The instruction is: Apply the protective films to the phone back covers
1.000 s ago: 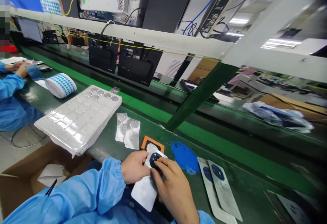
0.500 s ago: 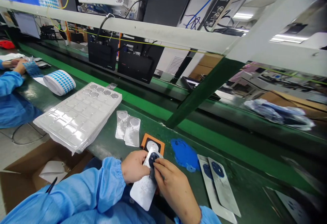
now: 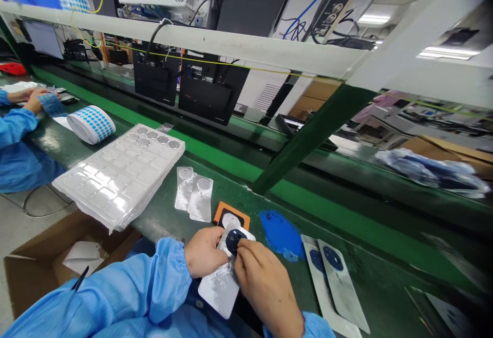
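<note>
Holding: the left hand (image 3: 204, 251) and right hand (image 3: 267, 286) close together, both clamped on a silver foil card (image 3: 220, 292).
Fingers: the right hand's fingertips (image 3: 242, 245) press at the edge of a dark blue disc (image 3: 234, 240) on the card's upper end; the left hand grips the card just beside it.
Card position: held low over the bench (image 3: 370, 286), its upper end overlapping an orange-and-black pad (image 3: 231, 216).
Right of hands: a blue patch (image 3: 281, 235), then two foil cards with blue discs (image 3: 333, 276).
Left of hands: two foil cards with silver discs (image 3: 194, 195), and a clear blister tray (image 3: 115, 179) holding metal discs.
Farther left: a roll of blue dot labels (image 3: 91, 125) beside a co-worker's hands (image 3: 34, 99).
Below bench: a cardboard box (image 3: 34, 271).
</note>
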A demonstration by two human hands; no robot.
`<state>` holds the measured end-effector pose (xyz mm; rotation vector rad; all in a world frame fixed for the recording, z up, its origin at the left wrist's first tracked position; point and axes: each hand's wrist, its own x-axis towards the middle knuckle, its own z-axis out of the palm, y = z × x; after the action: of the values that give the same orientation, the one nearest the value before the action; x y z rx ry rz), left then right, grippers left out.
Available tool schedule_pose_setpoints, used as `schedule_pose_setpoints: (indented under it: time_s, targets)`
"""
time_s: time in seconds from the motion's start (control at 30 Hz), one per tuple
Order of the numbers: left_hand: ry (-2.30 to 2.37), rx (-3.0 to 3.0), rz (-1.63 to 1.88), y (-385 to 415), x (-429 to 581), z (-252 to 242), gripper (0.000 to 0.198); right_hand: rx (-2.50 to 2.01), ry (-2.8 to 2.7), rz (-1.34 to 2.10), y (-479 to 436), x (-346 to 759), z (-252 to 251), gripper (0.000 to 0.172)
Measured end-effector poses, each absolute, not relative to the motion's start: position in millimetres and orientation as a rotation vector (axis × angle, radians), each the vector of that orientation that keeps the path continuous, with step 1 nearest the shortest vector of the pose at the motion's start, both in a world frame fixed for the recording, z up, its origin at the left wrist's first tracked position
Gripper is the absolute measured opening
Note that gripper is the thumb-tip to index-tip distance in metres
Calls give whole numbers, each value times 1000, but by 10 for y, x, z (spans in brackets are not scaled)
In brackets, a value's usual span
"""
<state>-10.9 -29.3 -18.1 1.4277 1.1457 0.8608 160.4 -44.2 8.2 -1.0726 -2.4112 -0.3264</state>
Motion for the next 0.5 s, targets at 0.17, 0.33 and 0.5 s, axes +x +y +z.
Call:
schedule_pose_setpoints:
  time_s: [0.17,0.33,0.5]
  targets:
    - [1149,1461,889,-304,-117,-122,32,-1050,-2537,-350,-467,1580,156,18]
    - [1162,1489,892,-326,-85,-62,29,-1183,-2615,-394,-516,1530,110,17]
    - [1112,1390,944,-315,-67,-79,31,-1128,-2479,-396,-452,1493,161,18]
